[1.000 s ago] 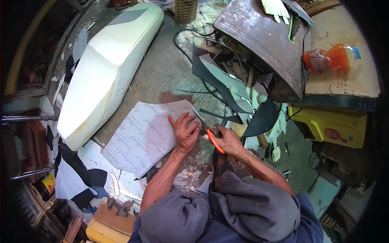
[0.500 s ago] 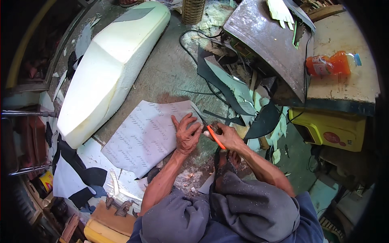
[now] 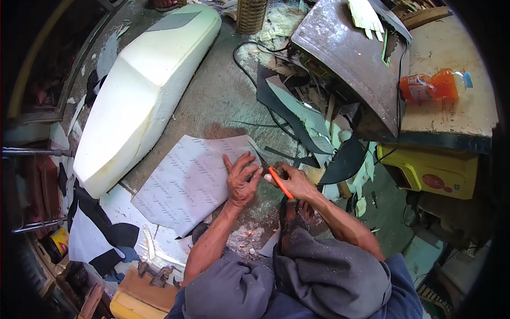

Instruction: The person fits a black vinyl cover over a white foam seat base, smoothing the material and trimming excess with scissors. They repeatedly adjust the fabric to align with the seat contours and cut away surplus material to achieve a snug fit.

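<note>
A light grey-white sheet [image 3: 183,181] with rows of faint printed script and angled edges lies flat in front of me. My left hand [image 3: 242,181] rests on its right part, palm down with the fingers spread. Gripped in my right hand [image 3: 295,182] is a pair of scissors with orange handles [image 3: 281,185]. Their dark blades lie at the sheet's right edge, pointing up and left, where a thin strip runs along the edge. My right fingers partly hide the handles.
A long cream foam seat block [image 3: 143,90] lies at the left. Dark and pale material scraps [image 3: 297,114] and a black cable crowd the floor toward the right. Beyond them stand a worn metal box [image 3: 350,58] and a bench with an orange drink bottle [image 3: 433,86].
My right hand and the scissors have shifted slightly down, and the dark blades show more along the sheet's right edge. My left hand stays on the sheet, its fingers slightly repositioned.
</note>
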Motion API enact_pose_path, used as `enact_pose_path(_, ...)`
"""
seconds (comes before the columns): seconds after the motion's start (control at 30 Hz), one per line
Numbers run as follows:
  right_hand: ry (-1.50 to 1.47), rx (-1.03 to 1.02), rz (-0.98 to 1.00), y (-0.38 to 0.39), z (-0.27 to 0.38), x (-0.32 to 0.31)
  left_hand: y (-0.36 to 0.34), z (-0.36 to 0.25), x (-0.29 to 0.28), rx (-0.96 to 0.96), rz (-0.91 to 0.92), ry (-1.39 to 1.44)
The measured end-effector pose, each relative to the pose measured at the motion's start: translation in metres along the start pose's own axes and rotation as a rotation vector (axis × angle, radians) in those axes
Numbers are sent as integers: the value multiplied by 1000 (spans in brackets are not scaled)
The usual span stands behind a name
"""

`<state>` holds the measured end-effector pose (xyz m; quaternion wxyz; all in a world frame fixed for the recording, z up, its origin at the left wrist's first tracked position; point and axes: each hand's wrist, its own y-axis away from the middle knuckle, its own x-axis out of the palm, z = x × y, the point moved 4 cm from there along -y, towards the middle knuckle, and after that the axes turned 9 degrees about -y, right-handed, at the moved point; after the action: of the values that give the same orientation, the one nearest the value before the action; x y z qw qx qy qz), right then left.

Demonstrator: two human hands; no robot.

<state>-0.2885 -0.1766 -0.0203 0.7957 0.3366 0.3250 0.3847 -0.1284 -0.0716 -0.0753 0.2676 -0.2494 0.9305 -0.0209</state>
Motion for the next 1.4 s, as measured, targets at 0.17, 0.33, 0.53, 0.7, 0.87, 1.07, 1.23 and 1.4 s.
enact_pose_path(0.17,1,-23,-17,-5,0,1,1,2,3,21,-2,-7)
enact_pose_path(0.33,-17,-60,10,-10,-7,-2,1,2,4,15,9,-20)
enact_pose_path(0.53,-96,-151,5,-18,-20,5,16,14,10,53,-47,-87)
enact_pose_path(0.7,-55,-95,42,-21,-13,2,6,7,1,40,20,-67)
enact_pose_path(0.87,-60,-161,19,-13,-7,-7,6,2,4,19,26,-16)
enact_pose_path(1.07,-89,-113,45,-21,-4,-5,10,3,-1,42,50,-32)
enact_pose_path(1.23,-64,-127,61,-26,-9,-3,9,4,-3,59,38,-61)
enact_pose_path(1.4,-45,-144,38,-51,-23,-12,1,-4,0,142,20,-91)
